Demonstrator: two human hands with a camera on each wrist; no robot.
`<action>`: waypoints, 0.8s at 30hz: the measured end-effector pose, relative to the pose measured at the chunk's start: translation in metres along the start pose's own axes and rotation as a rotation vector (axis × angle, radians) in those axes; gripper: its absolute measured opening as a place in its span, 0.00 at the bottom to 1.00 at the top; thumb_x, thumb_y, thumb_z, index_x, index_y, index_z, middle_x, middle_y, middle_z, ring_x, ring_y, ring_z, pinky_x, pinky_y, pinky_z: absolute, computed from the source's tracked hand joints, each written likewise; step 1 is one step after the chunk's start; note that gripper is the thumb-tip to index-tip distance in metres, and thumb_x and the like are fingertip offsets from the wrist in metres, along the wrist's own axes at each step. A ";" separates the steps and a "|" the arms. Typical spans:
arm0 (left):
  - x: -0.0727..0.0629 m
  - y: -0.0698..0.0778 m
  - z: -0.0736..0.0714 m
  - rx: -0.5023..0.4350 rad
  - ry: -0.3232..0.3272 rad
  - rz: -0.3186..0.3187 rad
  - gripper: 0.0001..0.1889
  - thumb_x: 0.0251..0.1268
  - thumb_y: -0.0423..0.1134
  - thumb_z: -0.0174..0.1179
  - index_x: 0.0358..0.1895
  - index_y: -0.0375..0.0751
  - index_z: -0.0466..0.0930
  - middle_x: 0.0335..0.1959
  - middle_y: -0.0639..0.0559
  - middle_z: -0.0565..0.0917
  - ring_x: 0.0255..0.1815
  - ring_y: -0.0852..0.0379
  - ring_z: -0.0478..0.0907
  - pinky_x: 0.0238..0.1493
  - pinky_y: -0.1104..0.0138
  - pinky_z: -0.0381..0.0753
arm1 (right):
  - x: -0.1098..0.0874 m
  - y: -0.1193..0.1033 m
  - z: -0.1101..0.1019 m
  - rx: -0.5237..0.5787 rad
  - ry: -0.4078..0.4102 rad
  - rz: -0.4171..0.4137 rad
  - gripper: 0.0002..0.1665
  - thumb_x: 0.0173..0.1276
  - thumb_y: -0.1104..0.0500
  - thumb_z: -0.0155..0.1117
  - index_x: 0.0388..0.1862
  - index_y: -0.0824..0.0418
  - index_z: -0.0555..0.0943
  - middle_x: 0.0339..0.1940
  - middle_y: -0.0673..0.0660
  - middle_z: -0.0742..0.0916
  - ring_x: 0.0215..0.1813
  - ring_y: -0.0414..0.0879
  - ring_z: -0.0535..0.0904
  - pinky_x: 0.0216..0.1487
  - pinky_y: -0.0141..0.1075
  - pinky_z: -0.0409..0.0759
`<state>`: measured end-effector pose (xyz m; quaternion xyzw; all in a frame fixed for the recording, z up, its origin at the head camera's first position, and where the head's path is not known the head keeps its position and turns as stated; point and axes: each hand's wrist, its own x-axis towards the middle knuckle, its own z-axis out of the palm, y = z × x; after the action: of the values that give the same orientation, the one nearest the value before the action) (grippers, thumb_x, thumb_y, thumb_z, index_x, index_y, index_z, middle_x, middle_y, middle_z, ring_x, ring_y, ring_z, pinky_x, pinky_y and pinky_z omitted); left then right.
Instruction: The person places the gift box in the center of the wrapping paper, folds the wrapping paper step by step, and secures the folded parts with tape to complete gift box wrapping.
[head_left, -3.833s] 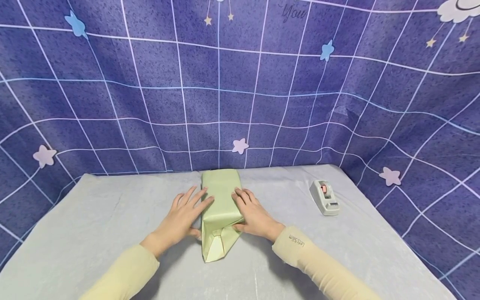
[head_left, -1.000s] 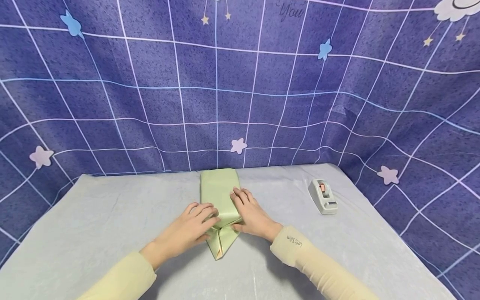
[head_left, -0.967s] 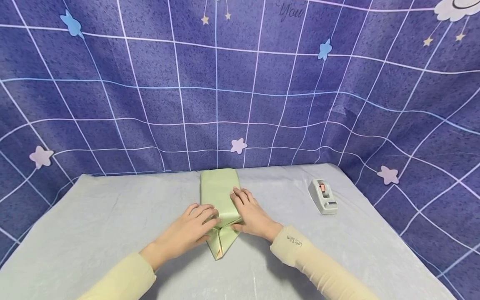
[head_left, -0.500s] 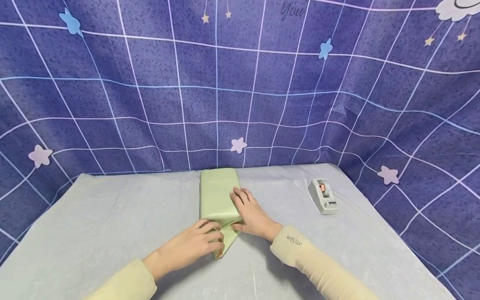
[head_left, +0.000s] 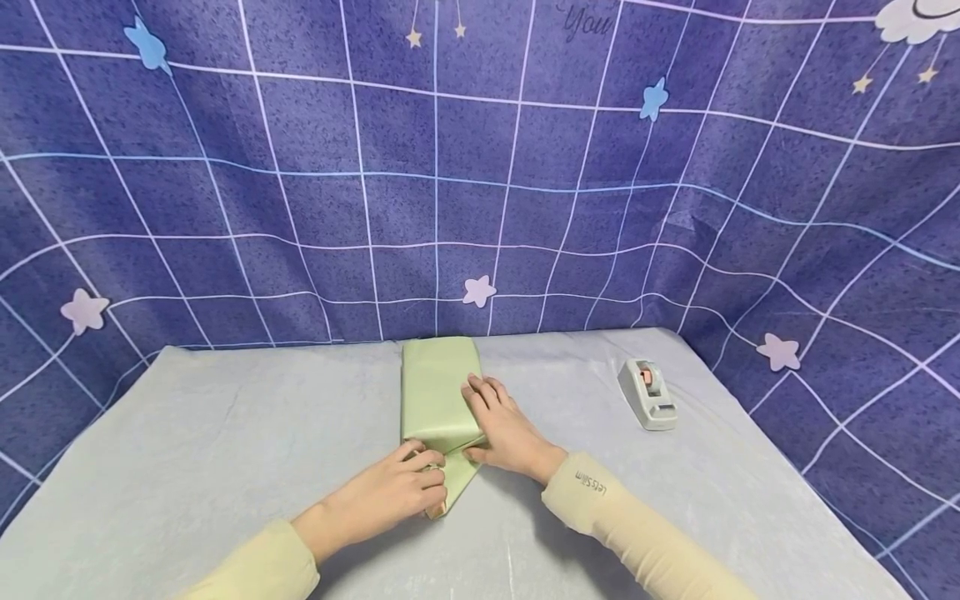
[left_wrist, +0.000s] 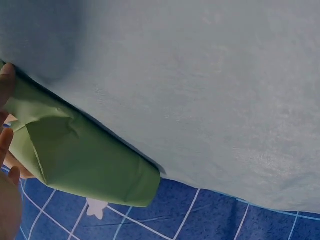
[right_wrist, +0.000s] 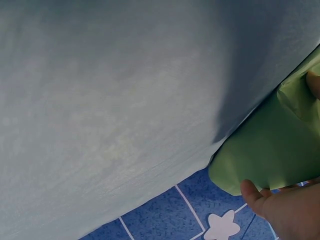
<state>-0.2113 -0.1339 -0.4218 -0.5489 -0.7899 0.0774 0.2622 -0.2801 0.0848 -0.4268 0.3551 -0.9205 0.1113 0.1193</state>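
A box-shaped package wrapped in light green paper lies on the grey cloth, its long side running away from me. At its near end the paper narrows to a pointed flap. My left hand pinches this flap with bent fingers, hiding its left half. On the package's right side rests my right hand, its fingers over the top edge and its thumb at the near-end fold. The package also shows in the left wrist view, with fingertips at the image's edge. In the right wrist view, fingers touch the package.
A white tape dispenser with a roll in it stands to the right on the grey cloth-covered table. A blue grid-patterned curtain with stars hangs behind the table and along its right side.
My left hand has moved from the package's left side down to the near end and onto the flap. The flap has been folded narrower. My right hand stays almost in place.
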 end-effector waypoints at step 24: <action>0.009 0.003 0.006 -0.149 0.000 -0.112 0.07 0.47 0.40 0.64 0.25 0.59 0.76 0.38 0.61 0.73 0.47 0.59 0.68 0.54 0.60 0.66 | 0.000 0.001 0.001 0.004 -0.001 -0.010 0.53 0.52 0.46 0.70 0.69 0.63 0.55 0.72 0.63 0.58 0.71 0.58 0.52 0.69 0.47 0.57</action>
<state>-0.2142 -0.1242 -0.4249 -0.5217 -0.8230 0.0038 0.2246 -0.2805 0.0854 -0.4279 0.3598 -0.9185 0.1125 0.1188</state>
